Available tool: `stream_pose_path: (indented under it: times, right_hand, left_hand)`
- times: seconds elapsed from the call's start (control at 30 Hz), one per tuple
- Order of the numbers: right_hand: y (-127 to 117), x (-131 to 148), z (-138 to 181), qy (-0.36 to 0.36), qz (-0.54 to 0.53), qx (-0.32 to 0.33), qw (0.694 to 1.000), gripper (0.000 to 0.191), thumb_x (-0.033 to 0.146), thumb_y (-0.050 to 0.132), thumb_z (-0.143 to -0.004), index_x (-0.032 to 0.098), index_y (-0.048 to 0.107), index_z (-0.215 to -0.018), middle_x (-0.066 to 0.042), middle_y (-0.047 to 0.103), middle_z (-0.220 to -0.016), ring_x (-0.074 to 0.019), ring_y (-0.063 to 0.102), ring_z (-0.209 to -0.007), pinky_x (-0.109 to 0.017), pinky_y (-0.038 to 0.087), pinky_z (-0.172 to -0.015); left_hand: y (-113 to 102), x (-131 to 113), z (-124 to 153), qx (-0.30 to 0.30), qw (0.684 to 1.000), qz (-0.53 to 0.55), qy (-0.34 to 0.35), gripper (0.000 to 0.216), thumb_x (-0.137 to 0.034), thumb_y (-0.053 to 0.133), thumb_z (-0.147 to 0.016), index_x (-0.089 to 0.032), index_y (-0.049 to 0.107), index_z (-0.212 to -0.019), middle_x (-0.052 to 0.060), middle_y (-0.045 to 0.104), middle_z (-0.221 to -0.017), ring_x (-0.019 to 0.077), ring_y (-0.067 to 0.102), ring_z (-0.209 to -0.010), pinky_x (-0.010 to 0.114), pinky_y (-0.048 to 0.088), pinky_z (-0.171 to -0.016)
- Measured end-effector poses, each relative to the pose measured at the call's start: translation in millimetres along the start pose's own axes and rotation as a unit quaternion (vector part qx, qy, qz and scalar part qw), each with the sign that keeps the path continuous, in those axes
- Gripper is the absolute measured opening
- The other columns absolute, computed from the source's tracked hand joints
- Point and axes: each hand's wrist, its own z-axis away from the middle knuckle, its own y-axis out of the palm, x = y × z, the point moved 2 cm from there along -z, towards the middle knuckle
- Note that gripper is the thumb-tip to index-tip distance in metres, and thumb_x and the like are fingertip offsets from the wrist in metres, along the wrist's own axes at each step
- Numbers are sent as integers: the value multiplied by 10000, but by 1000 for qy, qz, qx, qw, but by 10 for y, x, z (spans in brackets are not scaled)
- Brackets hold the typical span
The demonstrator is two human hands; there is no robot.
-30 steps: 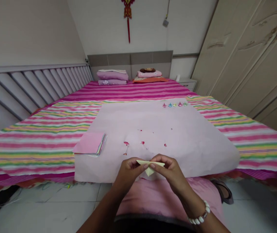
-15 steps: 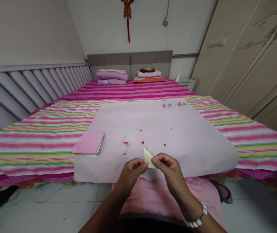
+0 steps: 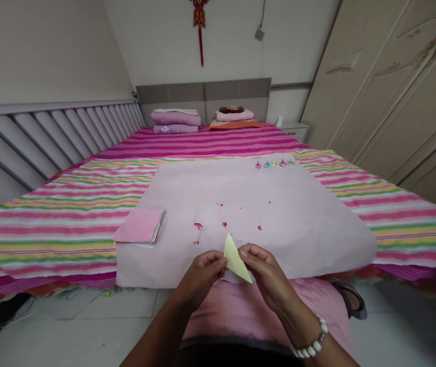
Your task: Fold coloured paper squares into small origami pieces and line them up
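Mid-fold: left hand (image 3: 201,271) and right hand (image 3: 266,271) pinch a pale-yellow paper triangle (image 3: 235,258), fingers closed on it, at the near edge of the pink sheet (image 3: 286,214) — creasing likely wants firm fingertips.

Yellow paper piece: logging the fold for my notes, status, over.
Left hand and right hand both pinch the pale yellow folded paper triangle, tip up. Stack of pink square papers lies apart, to the left. Nothing in the way.

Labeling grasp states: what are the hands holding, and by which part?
A folded pale-yellow paper, pinched by both: left hand at its left edge, right hand at its right edge; its pointed tip sticks up free.
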Motion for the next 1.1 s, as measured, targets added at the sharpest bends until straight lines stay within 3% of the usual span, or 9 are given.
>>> stream_pose_path:
  times: [0.13,0.37,0.57,0.63,0.77,0.93,1.1]
  right_hand:
    - [-25,-2,-6,-2,3,-1,1000,206,360,739,-698,166,670,-680,-3,648,-607,-124,525,-568,-236,387,-570]
    - [-67,30,-36,-48,115,-5,992,227,374,752,-659,169,721,-749,-20,662,-633,-155,556,-596,-270,431,-592]
    - [-80,-89,-77,-96,180,-28,979,112,275,655,-712,168,678,-738,30,549,-566,-108,449,-504,-231,361,-496]
    - [-89,-129,-87,-137,231,-37,963,100,246,595,-752,170,660,-758,34,517,-581,-109,434,-518,-234,348,-502]
    - [-74,-119,-76,-213,352,-66,909,121,199,531,-796,180,614,-710,20,504,-607,-130,447,-561,-250,346,-524]
    - [-11,-53,-32,-296,432,-58,850,154,88,512,-767,202,611,-737,-12,551,-693,-163,498,-638,-269,386,-568]
    - [23,-55,-7,-331,442,-40,833,264,54,458,-796,220,645,-880,-52,591,-818,-192,557,-750,-300,446,-644]
  left_hand:
    - [-29,-4,-7,4,1000,-29,9,234,-369,747,-684,-150,692,-745,-15,553,-643,87,445,-610,203,372,-621]
    - [-13,-87,1,-23,986,-156,46,218,-346,662,-749,-143,714,-809,7,610,-683,108,471,-626,222,372,-616]
    - [79,-83,-11,-156,956,-222,110,252,-331,696,-698,-159,619,-865,-47,531,-554,106,483,-516,210,372,-502]
    - [112,-80,4,-175,934,-266,164,198,-303,673,-727,-171,608,-860,-39,535,-604,110,510,-539,211,396,-507]
    - [210,-72,48,-128,903,-319,256,105,-252,579,-807,-170,639,-833,45,603,-867,155,601,-776,255,488,-675]
    - [279,-33,62,-138,895,-350,238,236,-221,642,-751,-178,618,-982,68,621,-945,170,610,-768,286,523,-667]
    - [243,-27,26,-149,869,-397,253,210,-175,563,-784,-176,647,-976,84,644,-931,188,618,-779,290,526,-649]
